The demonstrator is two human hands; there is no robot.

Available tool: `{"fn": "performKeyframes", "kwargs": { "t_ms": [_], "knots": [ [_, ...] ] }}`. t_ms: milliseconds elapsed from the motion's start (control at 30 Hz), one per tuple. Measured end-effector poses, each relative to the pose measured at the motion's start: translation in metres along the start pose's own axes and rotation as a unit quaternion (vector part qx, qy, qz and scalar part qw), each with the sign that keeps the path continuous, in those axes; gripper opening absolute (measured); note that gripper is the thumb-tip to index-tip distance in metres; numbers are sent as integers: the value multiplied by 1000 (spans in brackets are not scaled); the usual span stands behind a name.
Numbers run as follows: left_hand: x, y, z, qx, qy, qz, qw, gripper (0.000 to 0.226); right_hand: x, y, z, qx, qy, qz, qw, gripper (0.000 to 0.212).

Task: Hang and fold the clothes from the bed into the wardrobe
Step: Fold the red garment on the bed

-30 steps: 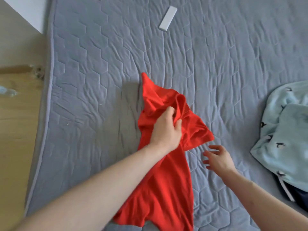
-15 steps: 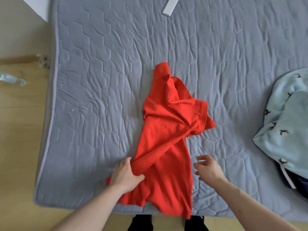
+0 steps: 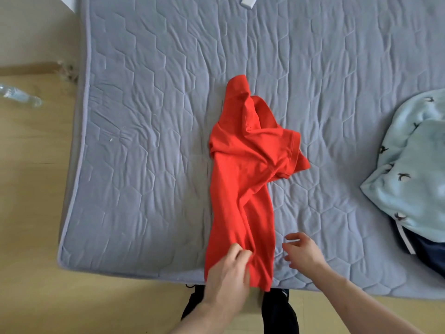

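Observation:
A red polo shirt [image 3: 245, 179] lies crumpled lengthwise on the grey quilted bed [image 3: 149, 145], collar end far from me, hem hanging over the near edge. My left hand [image 3: 228, 273] pinches the fabric near the hem, fingers curled into a fold. My right hand [image 3: 303, 251] hovers just right of the hem with loosely bent fingers, holding nothing. The wardrobe is out of view.
A light blue bird-print garment [image 3: 414, 169] lies at the right edge over something dark navy [image 3: 431, 256]. A white flat object [image 3: 249, 1] rests at the far end. A plastic bottle [image 3: 19, 95] lies on the wooden floor left of the bed.
My left hand let go of the shirt's upper part, moved down toward me and took hold near the hem, pulling the shirt straighter. My right hand stayed beside the hem.

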State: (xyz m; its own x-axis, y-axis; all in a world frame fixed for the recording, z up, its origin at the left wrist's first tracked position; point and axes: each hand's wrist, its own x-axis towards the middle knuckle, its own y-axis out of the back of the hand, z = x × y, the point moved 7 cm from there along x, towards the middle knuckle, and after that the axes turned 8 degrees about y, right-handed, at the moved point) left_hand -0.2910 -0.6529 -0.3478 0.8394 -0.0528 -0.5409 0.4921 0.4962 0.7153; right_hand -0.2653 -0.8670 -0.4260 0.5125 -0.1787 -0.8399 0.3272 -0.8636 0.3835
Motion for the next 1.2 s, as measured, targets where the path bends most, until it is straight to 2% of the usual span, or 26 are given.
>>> {"fn": "performKeyframes", "kwargs": {
  "t_ms": [100, 167, 233, 300, 400, 467, 533, 667, 733, 833, 933, 1000, 1100, 1200],
  "knots": [
    [-3, -32, 19, 1, -8, -106, 994, 26, -1, 3, 7, 6, -4, 1, 1000, 19],
    [-3, -52, 21, 63, -10, -199, 978, 27, 0, 2, 9, 1, 1, 0, 1000, 20],
    [-1, -60, 9, 136, 11, -248, 959, 36, 0, -4, 7, -14, 18, -3, 1000, 18],
    [5, -54, -6, 145, 49, -239, 959, 38, -2, -14, -5, -34, 60, -2, 998, 14],
    [21, -28, -34, 69, 133, -150, 977, 24, -2, -32, -27, -52, 127, 34, 990, 21],
    [31, -12, -59, 22, 192, -91, 977, 18, 5, -41, -38, -21, 135, 55, 989, 22],
    [38, -5, -82, -12, 236, -69, 969, 20, 15, -48, -49, 15, 132, 75, 988, 22],
    [48, -19, -113, -61, 276, -121, 952, 43, 44, -61, -72, 102, 100, 68, 987, 19],
    [51, -29, -119, -81, 284, -145, 944, 52, 57, -65, -81, 84, 96, 49, 991, 12],
    [53, -32, -124, -98, 312, -110, 939, 59, 64, -59, -86, -12, 120, 44, 992, 9],
    [50, -28, -127, -86, 329, -50, 939, 70, 57, -53, -91, -89, 166, 39, 981, 21],
    [47, -33, -130, -71, 334, -66, 937, 60, 54, -58, -91, -113, 180, 18, 977, 27],
    [43, -42, -138, -40, 331, -116, 935, 39, 56, -75, -85, -156, 157, -28, 975, 28],
    [39, -40, -142, -68, 324, -123, 936, 28, 55, -75, -81, -136, 136, 1, 981, 18]
  ]
}}
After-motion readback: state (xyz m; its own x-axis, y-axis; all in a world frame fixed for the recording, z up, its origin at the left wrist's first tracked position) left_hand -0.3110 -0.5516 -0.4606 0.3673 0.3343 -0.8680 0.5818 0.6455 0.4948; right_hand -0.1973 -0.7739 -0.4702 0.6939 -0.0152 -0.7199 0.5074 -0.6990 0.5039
